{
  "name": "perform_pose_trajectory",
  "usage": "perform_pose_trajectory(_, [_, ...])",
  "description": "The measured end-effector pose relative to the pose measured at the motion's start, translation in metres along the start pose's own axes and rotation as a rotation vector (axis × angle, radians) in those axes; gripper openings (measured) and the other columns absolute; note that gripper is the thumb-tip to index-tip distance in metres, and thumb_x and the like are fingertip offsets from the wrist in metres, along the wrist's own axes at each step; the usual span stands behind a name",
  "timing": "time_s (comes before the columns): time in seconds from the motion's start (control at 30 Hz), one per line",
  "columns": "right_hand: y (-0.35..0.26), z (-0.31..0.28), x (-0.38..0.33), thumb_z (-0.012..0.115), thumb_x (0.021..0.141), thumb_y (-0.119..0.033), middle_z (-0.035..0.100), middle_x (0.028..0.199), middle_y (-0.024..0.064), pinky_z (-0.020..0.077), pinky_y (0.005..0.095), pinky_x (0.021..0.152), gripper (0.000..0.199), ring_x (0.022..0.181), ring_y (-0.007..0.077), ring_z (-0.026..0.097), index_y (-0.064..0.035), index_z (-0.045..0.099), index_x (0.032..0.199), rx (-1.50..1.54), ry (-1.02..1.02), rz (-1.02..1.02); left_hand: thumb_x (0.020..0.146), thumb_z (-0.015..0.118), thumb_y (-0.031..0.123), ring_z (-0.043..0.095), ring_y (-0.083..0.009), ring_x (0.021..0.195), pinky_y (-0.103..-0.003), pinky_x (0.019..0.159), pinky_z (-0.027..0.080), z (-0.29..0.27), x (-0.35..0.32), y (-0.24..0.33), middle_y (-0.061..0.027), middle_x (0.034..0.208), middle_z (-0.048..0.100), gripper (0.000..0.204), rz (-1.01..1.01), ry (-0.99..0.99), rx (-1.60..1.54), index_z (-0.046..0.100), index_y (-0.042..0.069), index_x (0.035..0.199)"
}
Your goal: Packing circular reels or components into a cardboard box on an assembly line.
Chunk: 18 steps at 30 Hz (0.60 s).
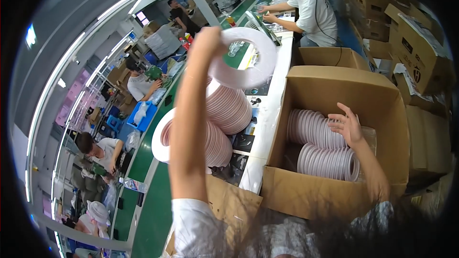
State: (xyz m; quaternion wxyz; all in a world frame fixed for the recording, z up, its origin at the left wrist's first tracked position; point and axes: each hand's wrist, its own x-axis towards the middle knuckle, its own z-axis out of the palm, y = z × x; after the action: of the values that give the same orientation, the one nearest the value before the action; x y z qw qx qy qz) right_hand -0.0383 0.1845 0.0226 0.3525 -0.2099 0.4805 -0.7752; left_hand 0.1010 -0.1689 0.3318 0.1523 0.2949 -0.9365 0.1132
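Observation:
High over the workbench, my left hand [209, 43] is closed on the edge of a flat white ring [267, 57] with a large round hole. Below it, two stacks of the same rings stand on the bench: a farther ring stack [232, 107] and a nearer ring stack [217, 145], which my left forearm partly covers. My right hand [348, 126] hangs inside an open cardboard box [356, 83], fingers spread, holding nothing. Beside that hand, two rows of rings lie on their sides in the box, a far row [311, 126] and a near row [325, 161].
A green conveyor belt [155, 188] runs along the bench's left side, with a plastic bottle [134, 185] on it. Another open carton [330, 57] stands behind the box, and stacked cartons [420, 52] crowd the right. A co-worker [313, 14] sits at the far end; others work to the left.

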Motion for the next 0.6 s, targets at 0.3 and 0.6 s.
perform_pose_trajectory(0.3, [-0.003,-0.015,0.001,0.034,0.1,-0.042,0.065,0.078,0.0125,0.051,0.0282,0.064,0.045,0.068,0.0176,0.064,-0.0042,0.053,0.116,-0.12,-0.03,0.163,0.067,0.077,0.03,0.066,-0.0207,0.067,-0.035,0.061,0.054,0.02,0.009,-0.142,-0.0119,0.08,0.068,0.041,-0.117,-0.452,-0.004,0.07,0.001,0.095])
perform_pose_trajectory(0.6, [0.013,-0.027,0.013,0.037,0.099,-0.041,0.065,0.077,0.0106,0.0505,0.0244,0.059,0.042,0.063,0.0149,0.063,-0.0046,0.055,0.111,-0.172,-0.038,0.228,0.077,0.073,0.031,0.069,-0.0296,0.085,-0.04,0.069,0.059,0.061,-0.002,-0.147,-0.0163,0.098,0.068,0.048,-0.36,-0.643,-0.207,0.062,-0.002,0.11])
